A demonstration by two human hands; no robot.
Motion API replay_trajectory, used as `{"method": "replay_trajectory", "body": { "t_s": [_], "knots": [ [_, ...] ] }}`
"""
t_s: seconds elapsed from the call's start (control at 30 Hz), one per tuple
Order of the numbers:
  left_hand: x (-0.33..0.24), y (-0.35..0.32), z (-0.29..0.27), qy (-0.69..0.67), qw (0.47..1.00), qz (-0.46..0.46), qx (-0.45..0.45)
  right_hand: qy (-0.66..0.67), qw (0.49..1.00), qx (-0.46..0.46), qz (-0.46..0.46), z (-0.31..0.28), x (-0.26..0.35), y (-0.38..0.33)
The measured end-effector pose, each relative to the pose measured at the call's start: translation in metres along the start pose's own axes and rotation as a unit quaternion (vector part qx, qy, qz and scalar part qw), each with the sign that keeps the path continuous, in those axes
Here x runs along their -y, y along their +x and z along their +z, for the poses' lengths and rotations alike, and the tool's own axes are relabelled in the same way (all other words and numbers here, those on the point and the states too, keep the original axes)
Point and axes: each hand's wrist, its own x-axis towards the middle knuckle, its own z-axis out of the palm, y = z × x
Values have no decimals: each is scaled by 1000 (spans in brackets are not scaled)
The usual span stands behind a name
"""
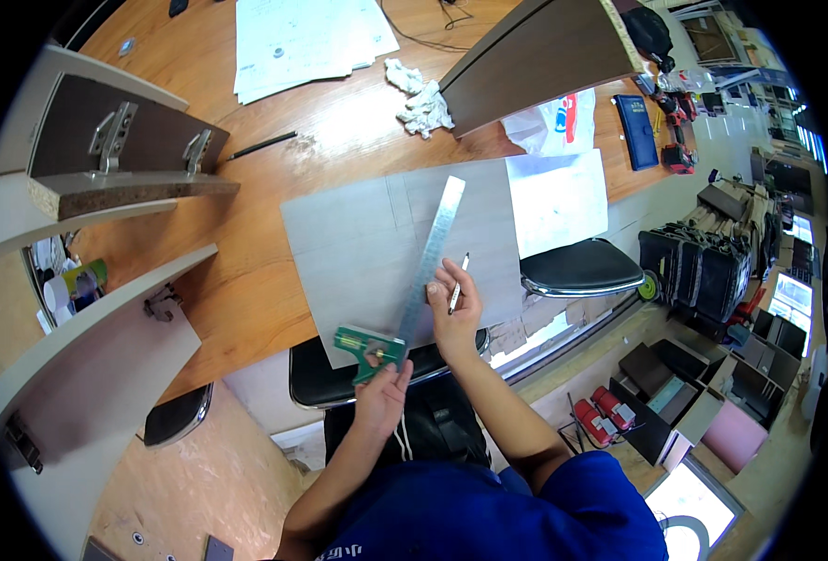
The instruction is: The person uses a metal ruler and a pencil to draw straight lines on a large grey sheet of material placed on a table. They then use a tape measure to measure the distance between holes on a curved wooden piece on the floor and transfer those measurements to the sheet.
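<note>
A combination square has a green head [358, 348] and a long steel blade [430, 252]. My left hand [383, 397] is closed on the lower edge of the head. The tool is tilted, its blade reaching away from me over a grey board [339, 234]. Thin lines cross the board's far part. In my right hand [457, 313] a slim white pen [461, 280] with a dark tip points up and away. The thumb and finger of that hand are at the blade's right edge; whether they press on it is hard to tell.
The board lies on a wooden table [246, 309]. White sheets [559, 206], a crumpled white cloth [423, 105] and a black pencil [263, 145] are around it. Upright brown panel pieces [535, 65] stand beyond; hinged panels [134, 150] stand left. Black stools [582, 269] sit at the near edge.
</note>
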Motion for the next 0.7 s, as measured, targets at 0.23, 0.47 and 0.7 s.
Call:
{"method": "replay_trajectory", "body": {
  "t_s": [0.23, 0.47, 0.7],
  "knots": [
    [32, 7, -2, 17, 992, -103, 66, 6, 1000, -25, 8, -33, 5, 30],
    [44, 21, 9, 247, 955, -147, 72, -85, 996, 3, -18, -65, 3, 69],
    [77, 50, 32, 374, 921, -110, -6, -143, 987, 72, -19, -74, 3, 99]
  ]
}}
